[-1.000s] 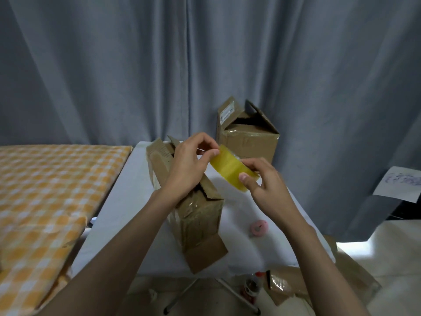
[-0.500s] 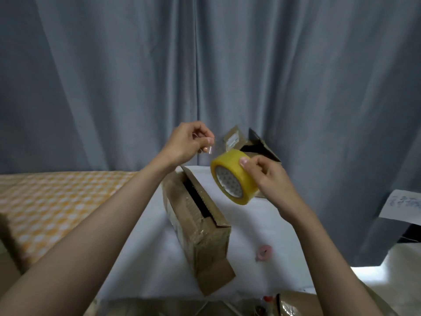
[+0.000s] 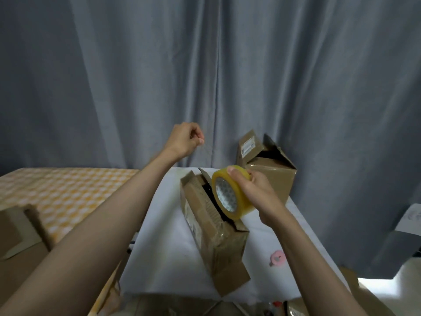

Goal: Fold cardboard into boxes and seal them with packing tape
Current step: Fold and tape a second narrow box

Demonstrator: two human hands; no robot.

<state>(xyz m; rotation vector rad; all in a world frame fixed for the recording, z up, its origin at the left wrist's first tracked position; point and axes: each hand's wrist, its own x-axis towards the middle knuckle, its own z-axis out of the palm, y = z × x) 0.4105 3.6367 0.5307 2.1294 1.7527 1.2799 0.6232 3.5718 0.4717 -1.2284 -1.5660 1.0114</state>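
Grip, right hand: right hand (image 3: 252,192) is wrapped around the yellow tape roll (image 3: 230,195), thumb on the outer band, fingers behind it; the roll is held up above the open box, with its core turned toward the camera.
Grip, left hand: left hand (image 3: 185,140) is raised toward the curtain (image 3: 136,76), thumb and forefinger pressed together. It seems to pinch the free end of the clear tape, but the strip itself is too transparent to see, so I cannot tell this for sure.
Box in work: long cardboard box (image 3: 211,222) lies on the white table (image 3: 164,247) under the roll, its top flaps not closed and a dark gap between them.
Other things: second cardboard box (image 3: 268,172) stands behind, also open on top; small pink object (image 3: 276,258) lies near the right forearm, well apart from the box.
Step in hand: probably drawing out a length of tape, before sealing.
Next move: I judge the flaps must first be pressed flat together, then the tape end laid on one end of the seam and the roll pulled along it, keeping the strip tight so it does not wrinkle or stick to itself.
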